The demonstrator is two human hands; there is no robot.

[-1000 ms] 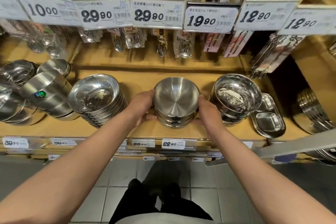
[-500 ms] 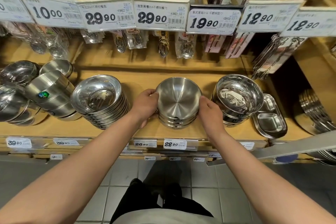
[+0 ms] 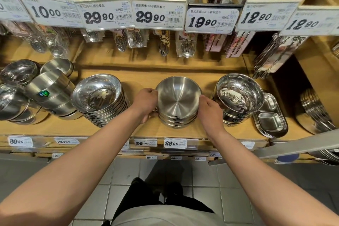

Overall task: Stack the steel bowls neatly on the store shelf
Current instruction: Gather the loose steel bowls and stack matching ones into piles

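Observation:
A short stack of brushed steel bowls [image 3: 178, 100] stands in the middle of the wooden store shelf [image 3: 146, 79], open side up. My left hand [image 3: 145, 103] grips the stack's left side, fingers curled on the top bowl's rim. My right hand [image 3: 210, 109] holds the right side of the same stack. To the left leans a taller stack of shiny steel bowls [image 3: 100, 97]. To the right stands another shiny bowl stack [image 3: 238, 97].
Steel cups [image 3: 49, 95] and more bowls [image 3: 16, 86] crowd the shelf's left end. Divided steel trays [image 3: 271, 120] and stacked plates [image 3: 315, 113] lie at the right. Price tags [image 3: 158, 13] and packaged spoons [image 3: 163, 44] hang above. A grey rail [image 3: 300, 146] crosses at lower right.
The bowl stack and both hands have shifted slightly back onto the shelf. My left fingers have moved up to the top bowl's rim.

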